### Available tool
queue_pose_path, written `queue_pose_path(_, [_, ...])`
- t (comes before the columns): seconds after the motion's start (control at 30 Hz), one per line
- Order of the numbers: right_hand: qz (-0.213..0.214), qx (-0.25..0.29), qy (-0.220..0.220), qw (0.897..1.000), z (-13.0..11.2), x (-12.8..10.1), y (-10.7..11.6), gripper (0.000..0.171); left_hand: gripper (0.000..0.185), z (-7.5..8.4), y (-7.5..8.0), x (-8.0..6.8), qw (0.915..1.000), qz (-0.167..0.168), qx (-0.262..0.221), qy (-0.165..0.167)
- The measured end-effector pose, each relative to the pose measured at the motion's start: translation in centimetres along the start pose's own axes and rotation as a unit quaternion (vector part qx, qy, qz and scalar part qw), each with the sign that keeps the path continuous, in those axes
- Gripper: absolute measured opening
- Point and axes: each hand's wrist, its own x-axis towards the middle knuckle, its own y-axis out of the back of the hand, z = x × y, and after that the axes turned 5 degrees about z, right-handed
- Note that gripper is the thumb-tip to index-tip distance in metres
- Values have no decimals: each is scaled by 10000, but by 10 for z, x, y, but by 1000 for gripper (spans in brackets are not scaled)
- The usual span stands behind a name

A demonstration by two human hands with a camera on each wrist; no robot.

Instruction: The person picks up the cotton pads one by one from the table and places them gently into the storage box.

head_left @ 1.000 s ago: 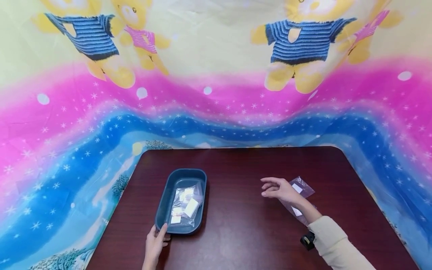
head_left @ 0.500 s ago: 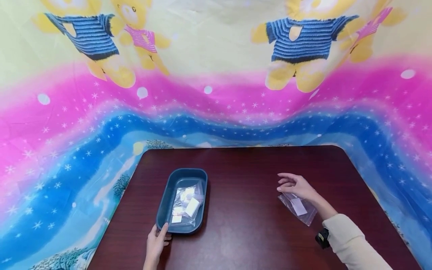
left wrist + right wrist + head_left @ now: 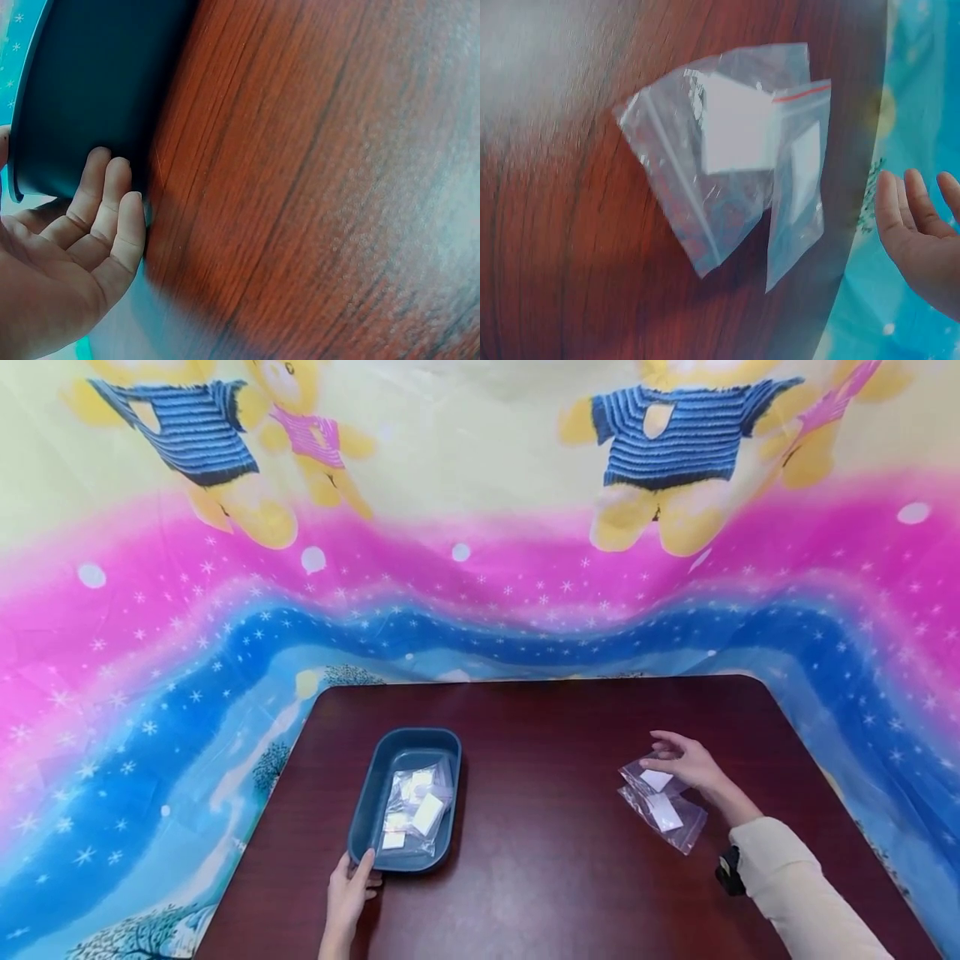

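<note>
While the left hand (image 3: 351, 885) grips the near rim of the dark blue plastic tray (image 3: 375, 793), the right hand (image 3: 686, 762) hovers open-fingered over two clear zip bags (image 3: 660, 802) on the dark wooden table (image 3: 540, 860); best pinch one bag's edge cleanly.

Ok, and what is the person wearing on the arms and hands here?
Both hands are bare: no gloves or rings visible. The right arm has a cream long sleeve, with a small black device at the cuff. The left arm shows no sleeve in view.
</note>
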Motion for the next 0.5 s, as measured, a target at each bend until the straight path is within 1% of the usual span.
queue_pose_path(0.17, [-3, -205, -168, 9996, 10, 7, 7, 79, 61, 1, 0, 1, 10000, 16, -2, 15])
queue_pose_path(0.4, [7, -770, -338, 9965, 24, 11, 9, 85, 60, -1, 0, 1, 10000, -24, -46, 19])
queue_pose_path(0.5, [24, -813, -466, 9956, 31, 12, 8, 87, 58, 0, 0, 0, 10000, -31, -66, 41])
